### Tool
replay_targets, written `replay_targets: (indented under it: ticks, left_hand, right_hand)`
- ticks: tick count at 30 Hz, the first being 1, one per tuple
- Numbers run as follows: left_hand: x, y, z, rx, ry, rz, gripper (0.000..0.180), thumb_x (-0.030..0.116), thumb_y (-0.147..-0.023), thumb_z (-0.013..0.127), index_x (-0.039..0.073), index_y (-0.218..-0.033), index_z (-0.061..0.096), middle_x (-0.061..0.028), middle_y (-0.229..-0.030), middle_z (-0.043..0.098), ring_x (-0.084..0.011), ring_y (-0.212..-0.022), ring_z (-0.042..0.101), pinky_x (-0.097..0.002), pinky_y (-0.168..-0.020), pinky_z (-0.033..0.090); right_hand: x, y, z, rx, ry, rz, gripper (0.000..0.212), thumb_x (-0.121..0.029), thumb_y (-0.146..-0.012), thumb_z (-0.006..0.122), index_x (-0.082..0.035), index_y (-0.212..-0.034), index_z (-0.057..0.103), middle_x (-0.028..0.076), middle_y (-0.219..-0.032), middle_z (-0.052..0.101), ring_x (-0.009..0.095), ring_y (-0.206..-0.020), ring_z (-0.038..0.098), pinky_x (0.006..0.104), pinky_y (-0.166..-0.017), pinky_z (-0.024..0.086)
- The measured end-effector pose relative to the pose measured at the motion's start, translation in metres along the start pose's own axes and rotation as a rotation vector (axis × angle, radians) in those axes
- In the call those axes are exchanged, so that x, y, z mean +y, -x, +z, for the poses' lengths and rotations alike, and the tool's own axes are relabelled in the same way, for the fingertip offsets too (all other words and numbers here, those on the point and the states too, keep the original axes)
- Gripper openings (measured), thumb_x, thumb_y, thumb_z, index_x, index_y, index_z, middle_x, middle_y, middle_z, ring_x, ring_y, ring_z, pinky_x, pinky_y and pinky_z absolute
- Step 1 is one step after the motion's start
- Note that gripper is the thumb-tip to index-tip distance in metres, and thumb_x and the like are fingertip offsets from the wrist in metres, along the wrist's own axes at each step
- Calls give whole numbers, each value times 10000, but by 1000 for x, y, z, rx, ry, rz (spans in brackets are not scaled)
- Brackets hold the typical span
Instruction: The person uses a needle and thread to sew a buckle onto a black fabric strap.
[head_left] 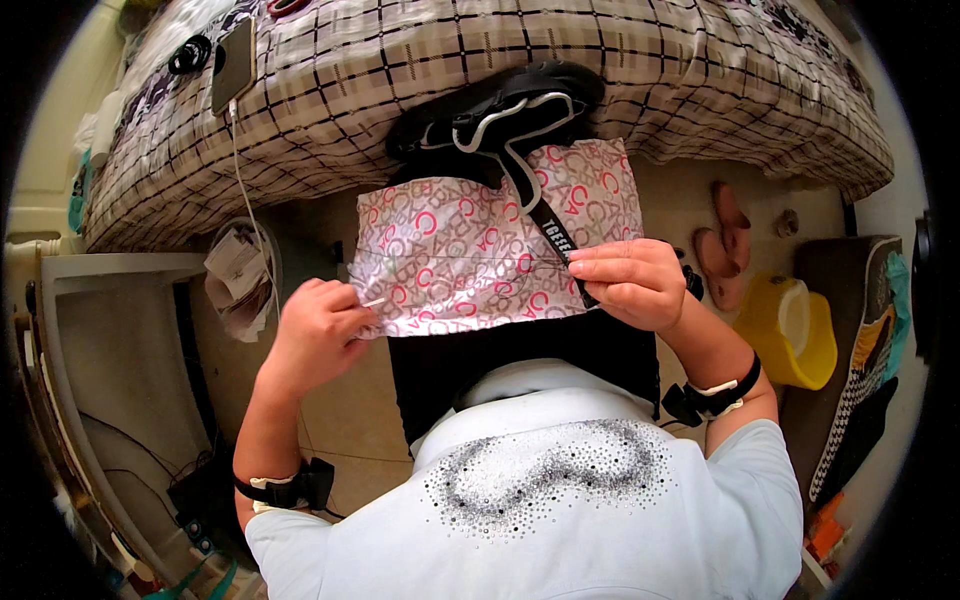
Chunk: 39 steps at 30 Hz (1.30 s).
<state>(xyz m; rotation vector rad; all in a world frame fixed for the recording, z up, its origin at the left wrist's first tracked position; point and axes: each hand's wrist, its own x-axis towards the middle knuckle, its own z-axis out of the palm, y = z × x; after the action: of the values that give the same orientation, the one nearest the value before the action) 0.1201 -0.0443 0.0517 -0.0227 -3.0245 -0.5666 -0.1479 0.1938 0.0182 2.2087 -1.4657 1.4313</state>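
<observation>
Across my lap lies a white cloth (450,240) printed with pink and grey letters. My left hand (325,325) is closed at its left edge, with a short thin white stick (373,302) poking out between the fingertips; the stick's kind cannot be made out. My right hand (632,285) pinches the lower end of a black strap (545,220) with pale lettering, which runs down over the cloth. The strap's upper end leads to a black item with white edging (500,112), resting against the bed's edge beyond the cloth; its exact kind is unclear.
A bed with a checked cover (330,70) spans the far side, bearing a phone (234,65) on a white cable and a black coil (189,55). A bin with papers (238,275) stands left. Pink slippers (718,255) and a yellow tub (805,345) are right.
</observation>
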Motion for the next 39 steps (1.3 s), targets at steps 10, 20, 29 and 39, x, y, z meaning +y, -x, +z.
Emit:
replay_targets:
  ticks: [10,20,29,39]
  left_hand:
    - [2,-17,-16,173,439,-262,176,61,-698,690,38,-872,682,-56,-720,536,-190,-620,521,-304,-536,404]
    - [-13,-79,30,456,53,-330,209,166,-767,680,15,-906,640,-123,-796,567,-308,-725,575,-370,-644,465]
    - [-59,-94,37,215,399,-587,175,132,-779,662,-24,-847,622,-149,-751,593,-253,-672,569,-346,-625,449]
    - [-61,-74,42,353,-117,-580,166,157,-776,680,15,-830,614,-154,-839,567,-330,-757,561,-402,-658,440]
  right_hand:
    - [0,-1,0,-13,23,-22,117,1,-677,684,-5,-663,568,128,-860,671,257,-773,681,319,-616,567]
    - [-2,-4,-2,-10,26,-17,121,0,-675,684,-4,-646,566,127,-853,671,258,-765,681,315,-607,565]
    - [-1,-10,0,-18,32,-46,143,-1,-680,685,-5,-632,550,133,-856,669,255,-765,681,314,-592,565]
    - [0,-12,2,-19,7,-64,132,1,-680,681,-1,-631,558,137,-853,670,259,-772,682,314,-598,567]
